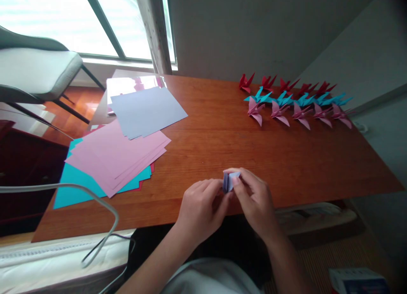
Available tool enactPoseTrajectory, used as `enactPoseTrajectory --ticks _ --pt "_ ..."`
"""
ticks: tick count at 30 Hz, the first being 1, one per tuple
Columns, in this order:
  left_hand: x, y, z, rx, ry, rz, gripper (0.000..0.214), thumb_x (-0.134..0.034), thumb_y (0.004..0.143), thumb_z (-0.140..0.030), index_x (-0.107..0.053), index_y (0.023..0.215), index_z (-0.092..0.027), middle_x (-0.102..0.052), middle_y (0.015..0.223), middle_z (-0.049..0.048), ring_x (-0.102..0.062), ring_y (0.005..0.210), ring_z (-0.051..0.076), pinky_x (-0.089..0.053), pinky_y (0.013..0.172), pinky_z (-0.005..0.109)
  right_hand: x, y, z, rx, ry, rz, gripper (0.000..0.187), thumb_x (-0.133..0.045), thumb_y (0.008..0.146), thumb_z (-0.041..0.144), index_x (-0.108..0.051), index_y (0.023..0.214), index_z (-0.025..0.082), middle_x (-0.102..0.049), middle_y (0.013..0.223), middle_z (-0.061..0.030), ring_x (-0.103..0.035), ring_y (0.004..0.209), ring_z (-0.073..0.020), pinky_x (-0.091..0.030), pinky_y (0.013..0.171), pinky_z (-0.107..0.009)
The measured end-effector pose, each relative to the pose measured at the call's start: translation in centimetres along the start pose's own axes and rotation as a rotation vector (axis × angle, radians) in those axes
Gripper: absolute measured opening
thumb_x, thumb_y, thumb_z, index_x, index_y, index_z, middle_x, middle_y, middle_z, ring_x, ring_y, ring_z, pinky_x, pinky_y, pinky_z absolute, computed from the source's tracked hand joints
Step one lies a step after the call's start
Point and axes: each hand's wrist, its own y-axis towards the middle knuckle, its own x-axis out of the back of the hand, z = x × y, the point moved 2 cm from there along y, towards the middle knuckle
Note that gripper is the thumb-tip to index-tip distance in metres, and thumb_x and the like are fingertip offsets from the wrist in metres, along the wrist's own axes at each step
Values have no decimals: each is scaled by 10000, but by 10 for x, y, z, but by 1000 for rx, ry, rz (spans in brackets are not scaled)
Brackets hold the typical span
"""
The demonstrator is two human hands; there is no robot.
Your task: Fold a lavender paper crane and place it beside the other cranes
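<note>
A small folded piece of pale lavender paper (pixel 232 181) is held over the front edge of the wooden table. My right hand (pixel 256 196) pinches it between thumb and fingers from the right side. My left hand (pixel 203 203) is closed, with thumb and fingertips gripping the paper's left edge, where several folded layers show. Parts of the paper are hidden behind my fingers. To the left lie flat sheets: lavender paper (pixel 148 111) at the back, pink paper (pixel 117 156) nearer, and blue paper (pixel 76 186) beneath the pink.
Folded paper cranes stand in rows at the table's back right: red cranes (pixel 245 82), blue cranes (pixel 281 99) and pink cranes (pixel 280 113). A grey cable (pixel 104 205) loops at the table's left front. A chair (pixel 38 69) stands beyond the left end, by the window.
</note>
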Motion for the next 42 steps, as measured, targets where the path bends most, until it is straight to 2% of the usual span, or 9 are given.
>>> enactPoseTrajectory --ticks 5,10,21,27,32,38,42 --pt "6 3 -2 51 -176 47 110 -510 984 -251 -602 968 -194 -672 825 19 -600 741 153 -406 704 267 2 0 0 55 -70 -17 204 -514 941 177 -705 1012 194 -692 917 -32 -656 859 -165 -509 741 -280" --pt "11 5 0 135 -368 37 184 -464 1018 -250 -632 978 -187 -666 823 9 -601 735 125 -412 712 237 3 -1 3 112 -113 -34 228 -524 936 148 -709 1054 208 -681 944 -32 -648 889 -165 -507 774 -288" --pt "16 8 -1 156 -478 20 229 -498 997 -299 -667 960 -150 -645 754 5 -574 653 121 -393 639 229 0 -3 9 198 -162 -38 222 -514 939 127 -702 1047 179 -677 924 -54 -651 869 -165 -517 772 -285" --pt "19 8 -1 132 -509 49 275 -415 1023 -257 -665 957 -164 -677 805 10 -623 725 125 -416 698 228 0 -2 8 203 -161 -44 223 -520 934 124 -704 1043 184 -679 926 -55 -652 860 -166 -520 762 -284" --pt "16 7 2 185 -440 48 207 -489 980 -240 -676 966 -154 -675 749 5 -598 648 125 -406 626 232 1 -4 10 207 -173 -42 222 -515 934 121 -705 1038 170 -680 923 -64 -659 872 -170 -523 778 -285" --pt "14 9 0 222 -415 3 136 -562 923 -208 -681 882 -159 -662 684 -17 -552 570 94 -394 554 197 1 -5 12 233 -198 -46 231 -510 929 114 -703 1041 171 -682 909 -69 -658 855 -180 -530 761 -301" --pt "13 9 2 264 -471 -33 97 -591 875 -152 -678 912 -170 -703 735 -8 -612 602 101 -447 563 181 2 -6 13 273 -205 -66 248 -523 926 100 -700 1070 198 -697 927 -62 -667 871 -181 -542 769 -310"
